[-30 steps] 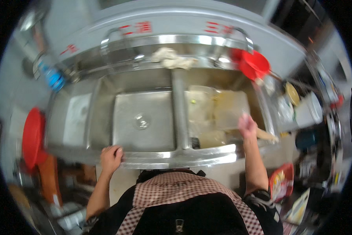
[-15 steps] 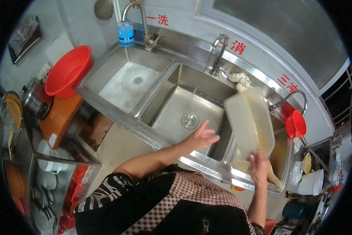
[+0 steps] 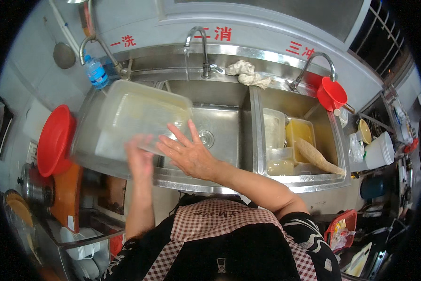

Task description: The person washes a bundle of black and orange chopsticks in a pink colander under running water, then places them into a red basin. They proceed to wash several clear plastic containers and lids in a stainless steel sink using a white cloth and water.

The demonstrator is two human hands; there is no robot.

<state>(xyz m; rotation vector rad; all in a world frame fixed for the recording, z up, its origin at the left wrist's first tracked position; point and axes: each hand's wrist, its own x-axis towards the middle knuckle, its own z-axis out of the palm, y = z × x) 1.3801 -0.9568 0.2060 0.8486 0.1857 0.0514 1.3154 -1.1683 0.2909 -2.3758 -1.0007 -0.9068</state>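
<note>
A large translucent plastic tub is tilted over the left and middle basins. My left hand, smeared by motion, is at the tub's near edge; whether its fingers grip it cannot be made out. My right hand is at the tub's near right corner, its fingers spread and wet, over the middle basin. Water runs from the middle tap behind the tub. In the right basin lie a yellowish container, a clear container and a long tan loofah.
A red scoop hangs near the right tap. A crumpled white cloth lies on the sink's back ledge. At the left are a blue-labelled bottle, a red basin and a metal pot.
The tub has moved from above the right basin to the left side. Both hands have shifted left and are now close together beside it. The view has turned.
</note>
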